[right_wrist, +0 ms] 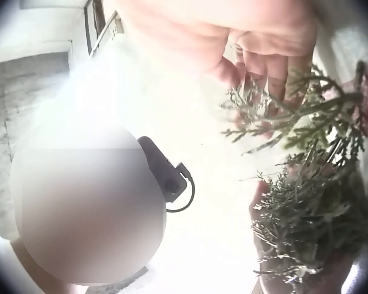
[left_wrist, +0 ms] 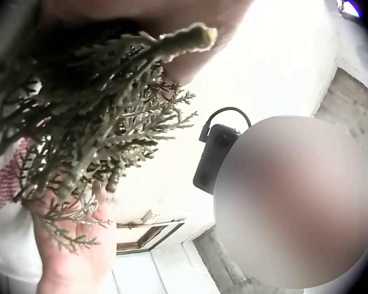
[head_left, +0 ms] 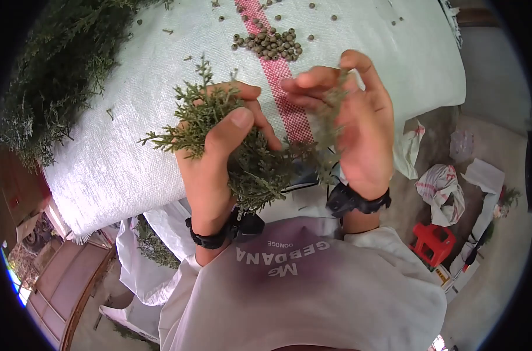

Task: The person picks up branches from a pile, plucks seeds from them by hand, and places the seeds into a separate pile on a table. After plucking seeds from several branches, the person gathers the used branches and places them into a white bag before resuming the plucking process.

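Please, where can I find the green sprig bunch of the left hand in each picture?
Head: the sprig bunch is near the centre, in the left hand.
Left wrist: upper left, the sprig bunch looms large.
Right wrist: lower right.
Shared landmark: the pinkish-red stripe, at the left wrist picture's left edge and the right wrist picture's right edge.

You hold a bushy, green bunch of scaly sprigs [head_left: 259, 175] in your left hand [head_left: 210, 161], tips splaying outward.

Reads "GEBDANA" [head_left: 251, 257] in arched capitals across the pale shirt [head_left: 304, 298] at the near side, with smaller "OOMOGE" [head_left: 277, 244] just beyond and "Mg" [head_left: 283, 270] nearer; appears upside down.
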Demonstrator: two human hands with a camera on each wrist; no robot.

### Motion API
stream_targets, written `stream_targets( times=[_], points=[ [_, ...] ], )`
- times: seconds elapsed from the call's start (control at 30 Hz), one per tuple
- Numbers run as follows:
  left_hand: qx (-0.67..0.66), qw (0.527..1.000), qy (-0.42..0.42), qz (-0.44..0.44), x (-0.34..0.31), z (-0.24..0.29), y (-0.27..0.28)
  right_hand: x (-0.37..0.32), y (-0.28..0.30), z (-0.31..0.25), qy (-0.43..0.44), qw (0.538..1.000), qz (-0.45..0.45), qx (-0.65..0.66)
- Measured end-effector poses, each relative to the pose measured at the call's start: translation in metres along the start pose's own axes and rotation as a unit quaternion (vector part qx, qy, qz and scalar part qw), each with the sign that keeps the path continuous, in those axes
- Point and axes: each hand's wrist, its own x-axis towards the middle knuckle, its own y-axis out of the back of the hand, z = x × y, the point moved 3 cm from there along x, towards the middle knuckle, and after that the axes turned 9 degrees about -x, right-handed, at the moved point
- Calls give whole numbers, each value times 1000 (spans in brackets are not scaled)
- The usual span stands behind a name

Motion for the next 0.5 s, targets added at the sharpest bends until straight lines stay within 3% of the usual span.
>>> stream_targets(
  times=[0.07,0.13,0.2,0.33,0.37,0.4,0.47,0.5],
  points=[
    [-17,999,-27,13,-1,-2,-2,-2,8,-6,-25,999,30,29],
    [-26,999,-39,20,-2,-4,2,-4,23,-13,-52,980,-103,161],
    [-41,998,-31,-21,2,-7,8,-7,22,-17,-59,958,-169,225],
    [-64,997,17,-25,-1,-3,11,-12,6,-25,-103,971,-142,161],
    [-73,997,35,-18,-1,-2,11,-12,-1,-27,-53,986,-151,-45],
    [-73,997,34,-19,-2,-1,10,-12,-8,-29,-1,956,-153,-250],
    [-16,1000,-14,19,-4,1,9,-12,-15,-25,50,882,-151,-443],
    [12,999,-38,38,-6,2,9,-11,-16,-19,77,889,-162,-420]
  ],
)
